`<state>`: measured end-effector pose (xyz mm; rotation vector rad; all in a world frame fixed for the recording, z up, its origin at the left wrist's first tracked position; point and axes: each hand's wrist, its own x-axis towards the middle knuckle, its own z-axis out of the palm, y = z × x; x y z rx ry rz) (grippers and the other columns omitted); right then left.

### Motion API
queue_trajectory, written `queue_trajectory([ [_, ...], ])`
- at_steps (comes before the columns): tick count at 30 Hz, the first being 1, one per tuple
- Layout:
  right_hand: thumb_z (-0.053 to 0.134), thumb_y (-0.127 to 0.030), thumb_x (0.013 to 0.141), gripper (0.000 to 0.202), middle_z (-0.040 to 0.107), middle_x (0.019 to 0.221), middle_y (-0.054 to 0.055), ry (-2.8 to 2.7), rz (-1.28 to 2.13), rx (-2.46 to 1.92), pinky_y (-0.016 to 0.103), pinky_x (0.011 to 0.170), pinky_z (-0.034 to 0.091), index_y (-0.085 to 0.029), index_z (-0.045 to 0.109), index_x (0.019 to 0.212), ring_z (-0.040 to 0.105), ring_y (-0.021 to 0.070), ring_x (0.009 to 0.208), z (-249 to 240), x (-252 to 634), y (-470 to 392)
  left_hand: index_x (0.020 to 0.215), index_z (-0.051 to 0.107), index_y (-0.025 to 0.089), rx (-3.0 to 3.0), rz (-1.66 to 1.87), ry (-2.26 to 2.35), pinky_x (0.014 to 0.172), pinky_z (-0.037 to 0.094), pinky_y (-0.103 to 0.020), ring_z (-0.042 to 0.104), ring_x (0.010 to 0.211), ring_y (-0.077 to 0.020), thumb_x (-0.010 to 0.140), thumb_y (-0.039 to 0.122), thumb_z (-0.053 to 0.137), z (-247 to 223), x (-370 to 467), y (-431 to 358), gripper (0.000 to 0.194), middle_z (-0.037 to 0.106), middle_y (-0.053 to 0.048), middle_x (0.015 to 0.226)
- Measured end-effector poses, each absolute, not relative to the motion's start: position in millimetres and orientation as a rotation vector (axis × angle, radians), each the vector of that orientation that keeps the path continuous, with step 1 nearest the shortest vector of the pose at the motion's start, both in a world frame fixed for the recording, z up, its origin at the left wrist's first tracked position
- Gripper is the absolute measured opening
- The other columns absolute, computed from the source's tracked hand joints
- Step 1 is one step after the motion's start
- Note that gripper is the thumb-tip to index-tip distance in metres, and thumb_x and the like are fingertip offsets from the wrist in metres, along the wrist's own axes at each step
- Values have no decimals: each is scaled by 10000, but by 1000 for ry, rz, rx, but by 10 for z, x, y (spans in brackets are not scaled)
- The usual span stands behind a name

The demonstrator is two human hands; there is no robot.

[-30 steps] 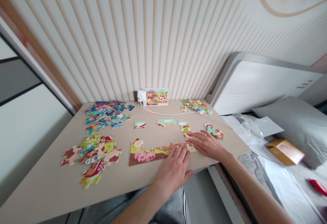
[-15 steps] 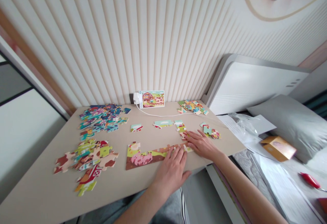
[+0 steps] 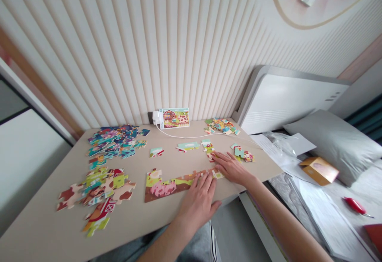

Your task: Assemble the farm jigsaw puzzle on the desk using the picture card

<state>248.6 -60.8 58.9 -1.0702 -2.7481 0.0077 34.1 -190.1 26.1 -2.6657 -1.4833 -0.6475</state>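
left of the joined pig strip (image 3: 162, 189), your loose farm pieces (image 3: 101, 186) lie heaped; a bluish pile (image 3: 116, 138) sits behind and left of it. the strip lies flat on the table (image 3: 131, 216), the picture card (image 3: 176, 118) standing behind it. your left hand (image 3: 199, 194) is unclenched, resting on its right part. a column of pieces (image 3: 207, 146) runs back near the strip's right end, where your right hand (image 3: 231, 168) lies spread, grasping nothing. right of the strip sits a small stack (image 3: 244, 155).
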Motion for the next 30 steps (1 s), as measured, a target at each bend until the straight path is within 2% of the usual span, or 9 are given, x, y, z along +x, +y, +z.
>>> queue_trajectory([
  [2,393,-344,1066,481,519,1537,81,-2673,-35,-1092,509,1190,343,-316,433,1544,487,236,1415,572,2570,-586,1510,429,171,-2674,-650,-1481,1223,263,-504,365,1474,-301,992,581,475,258,336,-1904,663,442,-135,1579],
  [8,502,-428,1002,429,685,1297,143,-2187,-255,-1479,521,1012,494,-233,620,1365,637,322,1196,393,3267,-314,1543,392,181,-2687,-646,-1494,1218,279,-489,348,1488,-298,998,590,454,257,322,-1915,684,401,-122,1612],
  [13,536,-490,964,474,726,1219,131,-2157,-149,-1534,472,907,552,-228,626,1348,704,305,1056,184,3688,-117,1555,380,189,-2682,-640,-1485,1211,298,-492,346,1490,-295,995,576,470,237,312,-1914,687,392,-120,1620],
  [20,578,-463,929,458,726,1237,117,-2034,-102,-1426,538,994,517,-248,648,1328,670,322,1152,164,3618,-85,1565,366,201,-2679,-637,-1490,1227,279,-486,335,1500,-287,1003,578,451,263,299,-1932,682,377,-98,1632],
  [23,594,-474,916,473,740,1186,123,-1915,70,-1453,533,944,545,-229,663,1315,695,321,1076,181,3565,-96,1570,355,188,-2690,-628,-1484,1231,272,-472,334,1503,-279,1016,578,418,283,294,-1934,680,369,-95,1637],
  [27,578,-524,929,538,749,1033,112,-1674,475,-1372,415,705,598,-181,640,1339,708,239,775,178,3397,-86,1568,358,179,-2694,-634,-1445,1233,275,-458,330,1509,-267,1024,563,415,291,285,-1919,668,359,-95,1642],
  [30,650,-559,881,643,722,1070,107,-1572,682,-1233,359,646,589,-181,589,1398,683,197,740,231,3085,-63,1558,370,164,-2689,-631,-1404,1240,275,-447,364,1491,-257,1030,539,425,317,293,-1928,650,382,-103,1629],
])
